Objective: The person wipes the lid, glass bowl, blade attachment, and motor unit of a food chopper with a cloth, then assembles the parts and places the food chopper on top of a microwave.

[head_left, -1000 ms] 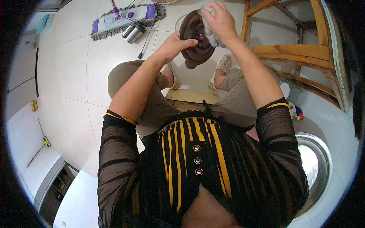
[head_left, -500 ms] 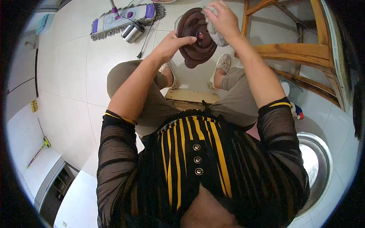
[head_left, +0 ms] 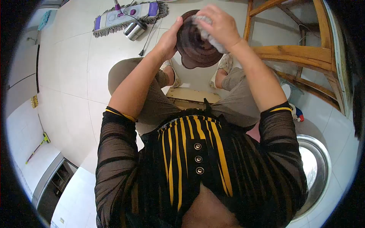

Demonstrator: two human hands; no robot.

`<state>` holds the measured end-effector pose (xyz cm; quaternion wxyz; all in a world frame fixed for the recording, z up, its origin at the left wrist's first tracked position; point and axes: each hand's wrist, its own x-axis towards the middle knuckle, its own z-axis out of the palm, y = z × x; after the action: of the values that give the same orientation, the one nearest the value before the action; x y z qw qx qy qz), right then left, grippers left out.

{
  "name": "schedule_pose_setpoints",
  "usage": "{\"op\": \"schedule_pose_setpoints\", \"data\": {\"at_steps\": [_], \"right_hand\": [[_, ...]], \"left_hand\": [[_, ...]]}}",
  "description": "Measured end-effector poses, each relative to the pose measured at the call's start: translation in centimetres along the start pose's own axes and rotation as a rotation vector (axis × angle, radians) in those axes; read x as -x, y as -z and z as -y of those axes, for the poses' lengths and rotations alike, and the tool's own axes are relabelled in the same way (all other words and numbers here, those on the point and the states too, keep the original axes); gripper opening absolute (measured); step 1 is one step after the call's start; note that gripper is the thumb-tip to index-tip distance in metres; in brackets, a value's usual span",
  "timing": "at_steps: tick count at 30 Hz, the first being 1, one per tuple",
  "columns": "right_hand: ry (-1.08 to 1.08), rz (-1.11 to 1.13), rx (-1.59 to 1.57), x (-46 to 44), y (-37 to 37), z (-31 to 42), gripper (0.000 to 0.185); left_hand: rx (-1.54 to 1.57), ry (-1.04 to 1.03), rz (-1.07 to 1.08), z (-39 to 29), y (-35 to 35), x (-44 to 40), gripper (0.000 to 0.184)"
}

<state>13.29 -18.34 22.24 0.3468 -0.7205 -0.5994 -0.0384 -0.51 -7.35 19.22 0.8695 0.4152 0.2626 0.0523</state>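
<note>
A dark brown round lid (head_left: 192,57) with ring-like ridges and a small tab on its lower edge is held up between my knees. My left hand (head_left: 170,40) grips its left rim, the thumb along the edge and the other fingers hidden behind. In my right hand (head_left: 220,28) is a bunched grey-white cloth (head_left: 213,41), pressed against the lid's upper right face. The cloth and fingers cover part of that face.
Beyond my left hand lie a flat mop (head_left: 127,17) and a metal cup-like appliance (head_left: 135,30) with a cord. A wooden chair (head_left: 292,53) stands at right. Near my right elbow is a steel basin (head_left: 323,167). A low wooden stool (head_left: 194,94) is beneath me.
My right hand has moved the cloth left and slightly down across the lid. My left thumb has shifted off the lid's centre to its rim.
</note>
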Motion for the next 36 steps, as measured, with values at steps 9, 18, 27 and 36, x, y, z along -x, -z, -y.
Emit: {"op": "schedule_pose_setpoints", "data": {"at_steps": [9,18,27,36], "right_hand": [[0.067,0.086,0.083,0.8,-0.3,1.5,0.013],[0.146,0.21,-0.079,0.9,-0.1,2.9,0.024],[0.124,0.1,0.069,0.4,0.1,0.6,0.013],[0.227,0.363,-0.192,2.1,-1.3,3.8,0.018]], "left_hand": [[0.014,0.037,-0.05,-0.1,0.7,0.0,0.05],[-0.014,0.037,-0.1,-0.2,1.4,-0.4,0.046],[-0.019,0.091,-0.022,-0.2,0.9,-0.4,0.045],[-0.095,0.076,-0.019,-0.1,1.3,0.1,0.051]]}}
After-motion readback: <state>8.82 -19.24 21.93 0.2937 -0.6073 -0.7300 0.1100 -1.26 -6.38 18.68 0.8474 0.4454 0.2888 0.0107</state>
